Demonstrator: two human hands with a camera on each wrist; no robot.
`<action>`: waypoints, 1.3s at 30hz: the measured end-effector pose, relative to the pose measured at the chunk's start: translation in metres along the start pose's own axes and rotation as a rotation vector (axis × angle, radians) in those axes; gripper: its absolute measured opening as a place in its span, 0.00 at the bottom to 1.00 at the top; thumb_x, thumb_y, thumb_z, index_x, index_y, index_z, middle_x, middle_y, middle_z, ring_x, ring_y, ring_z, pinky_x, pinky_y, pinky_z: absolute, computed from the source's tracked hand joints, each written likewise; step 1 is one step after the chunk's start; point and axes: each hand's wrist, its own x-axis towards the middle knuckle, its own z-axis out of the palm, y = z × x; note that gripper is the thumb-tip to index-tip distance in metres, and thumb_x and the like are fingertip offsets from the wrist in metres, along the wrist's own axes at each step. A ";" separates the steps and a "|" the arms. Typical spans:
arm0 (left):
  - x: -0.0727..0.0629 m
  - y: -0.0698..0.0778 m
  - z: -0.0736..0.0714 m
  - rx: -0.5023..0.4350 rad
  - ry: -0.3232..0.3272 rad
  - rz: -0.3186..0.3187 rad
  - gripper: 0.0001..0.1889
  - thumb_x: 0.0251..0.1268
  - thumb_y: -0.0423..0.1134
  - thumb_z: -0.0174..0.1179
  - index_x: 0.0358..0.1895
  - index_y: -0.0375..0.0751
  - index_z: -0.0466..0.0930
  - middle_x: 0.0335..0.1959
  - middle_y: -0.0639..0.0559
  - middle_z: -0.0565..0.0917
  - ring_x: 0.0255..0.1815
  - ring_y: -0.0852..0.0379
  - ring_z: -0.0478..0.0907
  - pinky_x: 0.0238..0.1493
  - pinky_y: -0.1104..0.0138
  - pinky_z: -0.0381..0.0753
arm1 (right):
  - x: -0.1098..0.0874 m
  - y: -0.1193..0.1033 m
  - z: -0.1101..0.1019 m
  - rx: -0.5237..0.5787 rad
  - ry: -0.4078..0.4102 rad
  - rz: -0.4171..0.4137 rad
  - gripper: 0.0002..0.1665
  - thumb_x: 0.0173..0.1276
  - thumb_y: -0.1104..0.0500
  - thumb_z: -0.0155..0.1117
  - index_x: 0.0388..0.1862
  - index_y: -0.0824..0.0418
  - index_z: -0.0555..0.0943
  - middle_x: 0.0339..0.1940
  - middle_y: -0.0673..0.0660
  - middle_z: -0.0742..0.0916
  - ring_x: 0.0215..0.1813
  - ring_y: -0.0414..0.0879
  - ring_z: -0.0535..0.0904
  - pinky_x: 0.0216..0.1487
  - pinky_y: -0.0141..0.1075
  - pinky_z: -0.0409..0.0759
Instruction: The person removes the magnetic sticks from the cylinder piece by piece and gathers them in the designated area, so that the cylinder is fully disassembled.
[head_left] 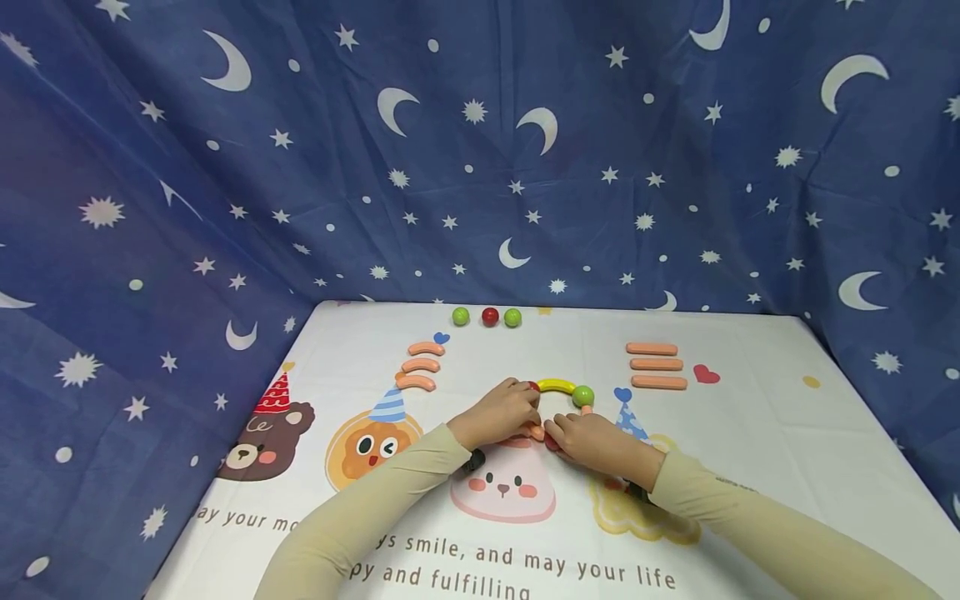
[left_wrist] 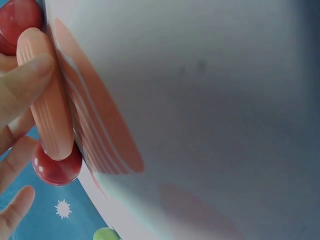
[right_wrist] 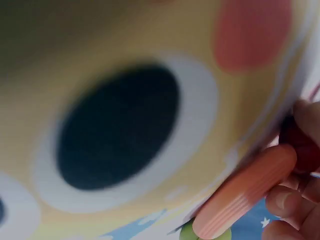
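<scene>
A small ring of toy pieces lies on the table between the hands. My left hand (head_left: pixel 504 410) pinches a ridged toy sausage (left_wrist: pixel 52 110), thumb on its near side. One red ball (left_wrist: pixel 57 170) touches the sausage's far end; another red ball (left_wrist: pixel 20 22) is by its near end. My right hand (head_left: pixel 596 442) holds that near ball (right_wrist: pixel 300 150) between thumb and fingers. Beside it, a second sausage (right_wrist: pixel 245 195) reaches to a green ball (head_left: pixel 583 396). A curved yellow piece (head_left: pixel 556 385), banana-like, spans the ring's far side.
Three curved sausages (head_left: pixel 421 365) lie to the left, three straight sausages (head_left: pixel 657 364) to the right. At the back are two green balls (head_left: pixel 461 316) with a red ball (head_left: pixel 490 317) between them. A starry blue curtain (head_left: pixel 480 167) hangs behind the printed tablecloth (head_left: pixel 750 433).
</scene>
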 end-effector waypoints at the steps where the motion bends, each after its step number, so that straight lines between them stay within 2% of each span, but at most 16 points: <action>1: 0.000 0.000 0.000 0.001 -0.003 -0.002 0.06 0.55 0.50 0.64 0.33 0.59 0.87 0.30 0.62 0.79 0.36 0.63 0.74 0.44 0.67 0.71 | -0.001 -0.001 0.000 -0.012 -0.004 0.007 0.11 0.63 0.54 0.62 0.37 0.58 0.72 0.23 0.50 0.75 0.21 0.40 0.69 0.19 0.33 0.70; 3: 0.000 0.000 -0.001 0.007 -0.009 -0.006 0.06 0.55 0.51 0.63 0.33 0.59 0.87 0.30 0.62 0.79 0.37 0.63 0.74 0.44 0.67 0.71 | -0.002 -0.003 0.001 -0.038 -0.011 0.012 0.10 0.63 0.58 0.61 0.40 0.59 0.71 0.23 0.51 0.75 0.19 0.40 0.67 0.16 0.33 0.69; 8: 0.001 0.001 0.001 0.006 -0.021 -0.013 0.07 0.56 0.52 0.63 0.33 0.59 0.87 0.31 0.62 0.79 0.37 0.63 0.74 0.46 0.67 0.71 | -0.004 -0.005 0.002 -0.052 -0.008 0.005 0.12 0.62 0.62 0.59 0.43 0.60 0.70 0.27 0.52 0.76 0.20 0.41 0.69 0.18 0.34 0.70; 12: 0.000 0.002 -0.001 0.012 -0.014 -0.010 0.07 0.56 0.52 0.63 0.33 0.59 0.87 0.31 0.62 0.79 0.37 0.63 0.74 0.47 0.67 0.72 | -0.005 -0.003 0.005 -0.019 0.000 0.003 0.09 0.66 0.57 0.56 0.42 0.58 0.69 0.29 0.50 0.76 0.26 0.42 0.70 0.25 0.33 0.71; 16: 0.000 0.002 -0.003 0.020 -0.010 -0.008 0.07 0.54 0.52 0.64 0.33 0.60 0.87 0.31 0.62 0.79 0.37 0.63 0.74 0.47 0.67 0.72 | -0.006 0.000 0.006 0.029 -0.003 -0.003 0.12 0.69 0.50 0.54 0.42 0.56 0.69 0.31 0.49 0.75 0.32 0.42 0.68 0.32 0.32 0.71; 24: 0.000 0.001 -0.002 0.007 -0.014 -0.013 0.06 0.53 0.51 0.65 0.33 0.60 0.87 0.30 0.63 0.78 0.36 0.63 0.73 0.46 0.67 0.72 | -0.007 0.000 0.005 0.078 -0.021 -0.012 0.13 0.69 0.49 0.53 0.44 0.57 0.69 0.34 0.50 0.75 0.35 0.43 0.67 0.33 0.32 0.72; 31: -0.001 0.001 -0.002 0.018 -0.019 -0.011 0.06 0.54 0.51 0.65 0.34 0.61 0.87 0.32 0.62 0.79 0.38 0.62 0.73 0.48 0.67 0.72 | -0.013 0.005 0.001 0.026 0.012 -0.050 0.22 0.65 0.41 0.55 0.40 0.58 0.69 0.33 0.50 0.74 0.34 0.44 0.67 0.33 0.32 0.72; 34: -0.002 0.001 -0.002 0.020 -0.027 -0.010 0.06 0.55 0.50 0.64 0.36 0.61 0.87 0.33 0.62 0.79 0.40 0.62 0.73 0.49 0.67 0.72 | -0.017 0.007 -0.003 0.056 0.012 -0.040 0.22 0.65 0.40 0.55 0.39 0.58 0.69 0.32 0.50 0.73 0.33 0.44 0.67 0.33 0.33 0.72; 39: -0.002 0.002 -0.004 0.013 -0.044 -0.015 0.07 0.57 0.49 0.63 0.37 0.60 0.87 0.35 0.62 0.80 0.41 0.63 0.73 0.51 0.67 0.71 | -0.022 0.010 -0.010 0.102 -0.034 -0.004 0.22 0.66 0.40 0.54 0.40 0.56 0.68 0.34 0.51 0.73 0.32 0.43 0.67 0.32 0.34 0.72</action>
